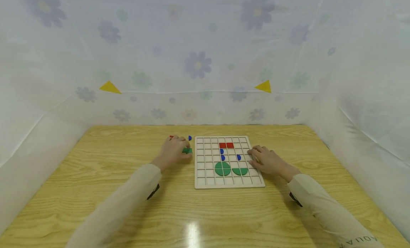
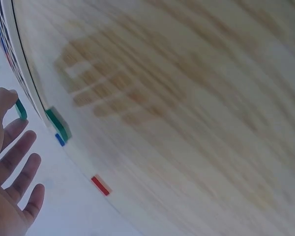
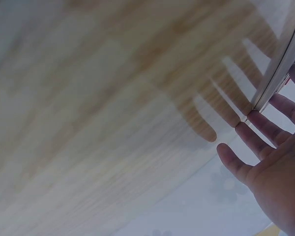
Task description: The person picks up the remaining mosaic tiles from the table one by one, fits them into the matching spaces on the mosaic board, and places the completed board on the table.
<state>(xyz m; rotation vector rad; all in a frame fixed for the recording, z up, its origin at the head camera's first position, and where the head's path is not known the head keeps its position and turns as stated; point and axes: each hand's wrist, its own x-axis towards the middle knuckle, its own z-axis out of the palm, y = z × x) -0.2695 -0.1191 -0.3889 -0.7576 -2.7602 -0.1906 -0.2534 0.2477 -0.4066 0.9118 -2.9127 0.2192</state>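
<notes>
My left hand [image 1: 171, 151] is just left of the board, pinching a small green piece [image 2: 21, 109] between thumb and index finger; the other fingers are spread. Another green piece [image 2: 57, 124] lies on the table close by, beside a blue piece [image 2: 60, 139]. A red piece [image 2: 100, 185] is a little farther off, partly covered by the hand in the head view. On the pale gridded board [image 1: 205, 182] are two red squares [image 1: 226, 145], several small blue half-discs [image 1: 238, 157], a green disc [image 1: 222, 168] and a green half-disc [image 1: 240, 171]. My right hand [image 1: 269, 161] touches the board's right edge with its fingers extended.
The wooden table [image 1: 179, 212] carries the board near its middle. White flowered cloth [image 1: 198, 34] hangs behind it and along both sides. Two yellow triangles [image 1: 110, 87] show against the back cloth.
</notes>
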